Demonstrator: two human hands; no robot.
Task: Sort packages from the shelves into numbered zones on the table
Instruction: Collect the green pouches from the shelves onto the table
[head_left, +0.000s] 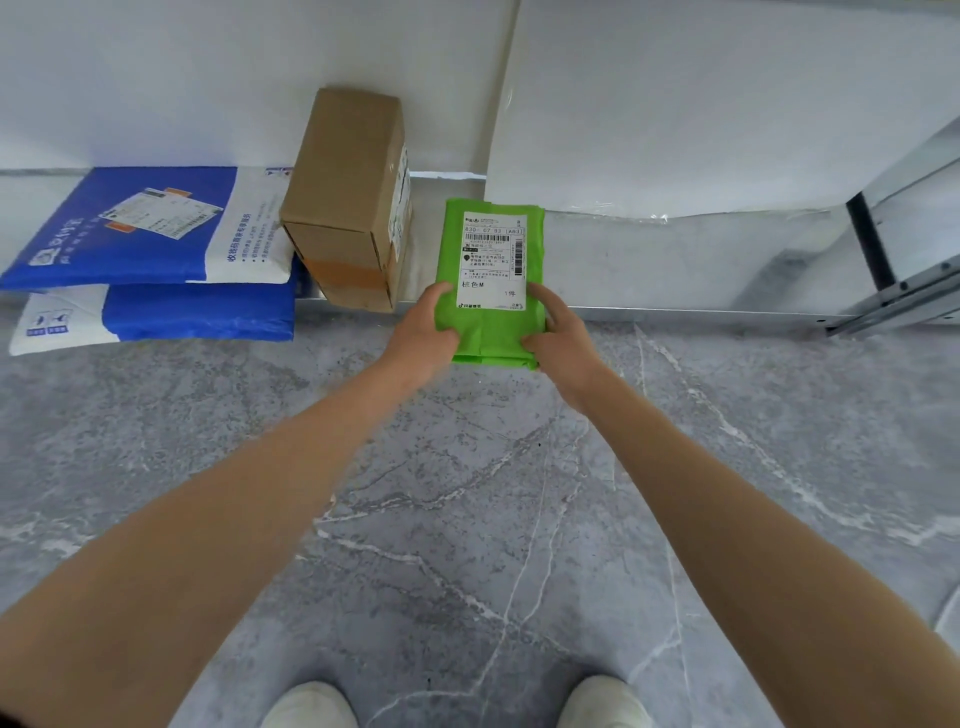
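A green plastic mailer (493, 332) with a white shipping label lies half over the front edge of a low metal shelf (675, 270). My left hand (421, 332) grips its left side, thumb on top near the label. My right hand (561, 338) grips its right side, thumb on the label's corner. Both arms reach forward and down.
A brown cardboard box (348, 202) stands on the shelf just left of the mailer. Two blue-and-white mailers (150, 228) are stacked at the far left. A shelf post (872, 244) rises at the right. Grey marble floor (467, 519) and my white shoes lie below.
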